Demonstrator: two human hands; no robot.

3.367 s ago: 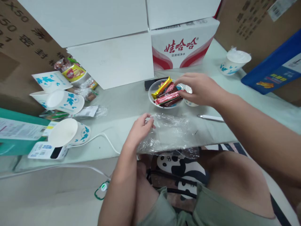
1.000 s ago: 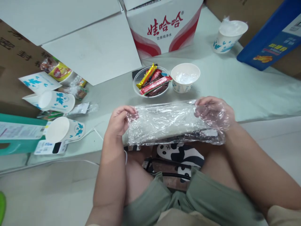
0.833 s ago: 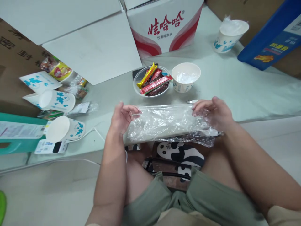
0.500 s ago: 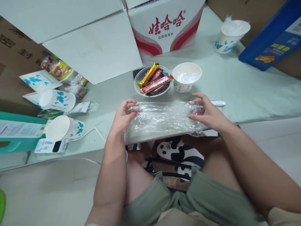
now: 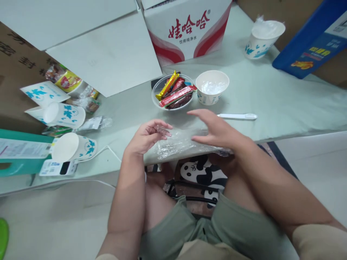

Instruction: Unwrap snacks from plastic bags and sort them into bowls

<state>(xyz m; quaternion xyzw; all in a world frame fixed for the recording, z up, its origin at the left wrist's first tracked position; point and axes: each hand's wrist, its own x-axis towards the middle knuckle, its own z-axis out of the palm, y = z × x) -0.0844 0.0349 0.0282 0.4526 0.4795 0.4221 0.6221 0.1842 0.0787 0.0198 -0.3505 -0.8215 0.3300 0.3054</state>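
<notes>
A sheet of clear, wrinkled plastic film (image 5: pixel 177 144) lies along the table's front edge, its right end partly behind my right hand. At its left side, my left hand (image 5: pixel 148 136) has curled fingers pinching the film. My right hand (image 5: pixel 214 130) reaches in over the film with thumb and fingers apart and nothing between them. Just beyond the hands stand a clear round bowl (image 5: pixel 154 94) of wrapped snack bars and a paper cup (image 5: pixel 213 101) with crumpled clear plastic inside. A white slim-handled tool (image 5: pixel 241 116) lies behind my right hand, its left end hidden.
Paper cups (image 5: pixel 73 147) lie tipped at the left beside a white device (image 5: pixel 58 168) with a cable and a green container (image 5: pixel 24 151). A white-and-red carton (image 5: pixel 189 39) stands at the back. At far right are another plastic-filled cup (image 5: pixel 261 43) and a blue box (image 5: pixel 309 47).
My right hand has let go of the film's right end and moved left across it, uncovering more of the white tool. The film has sagged and bunched; my left hand stays at its left side.
</notes>
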